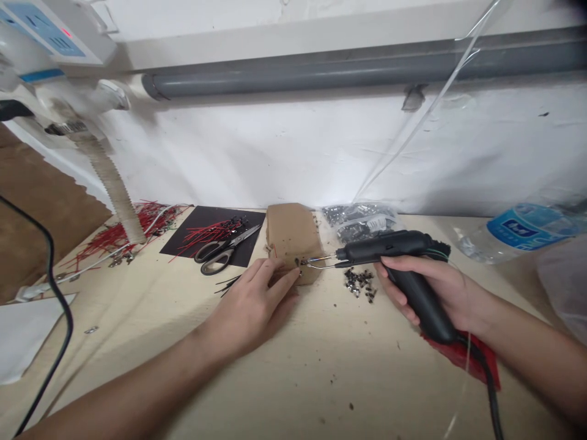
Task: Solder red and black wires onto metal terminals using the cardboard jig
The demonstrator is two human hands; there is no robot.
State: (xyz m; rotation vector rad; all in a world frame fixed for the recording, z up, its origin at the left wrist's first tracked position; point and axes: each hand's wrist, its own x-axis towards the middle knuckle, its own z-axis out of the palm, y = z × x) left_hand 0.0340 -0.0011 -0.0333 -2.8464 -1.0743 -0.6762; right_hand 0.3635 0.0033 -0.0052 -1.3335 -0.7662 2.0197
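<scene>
My right hand (440, 287) is wrapped round the grip of a black soldering gun (385, 245). Its metal tip and the thin curved feed tube beneath it point left and meet over a small dark part (300, 263) on a brown cardboard pad (293, 229). From the left, my left hand (261, 293) rests at the pad's lower edge, thumb and fingers closed close to that part. What lies between its fingertips is too small to make out. A loose heap of small black and metal connectors (360, 282) lies just below the gun.
Scissors (224, 252) and red wires (206, 235) lie on a black sheet (183, 244). More red wires (110, 238) are piled left, beside a flexible hose (110, 177). Bagged parts (362, 220) sit behind the gun. A plastic bottle (523, 229) lies at right; a black cable (57, 287) hangs left.
</scene>
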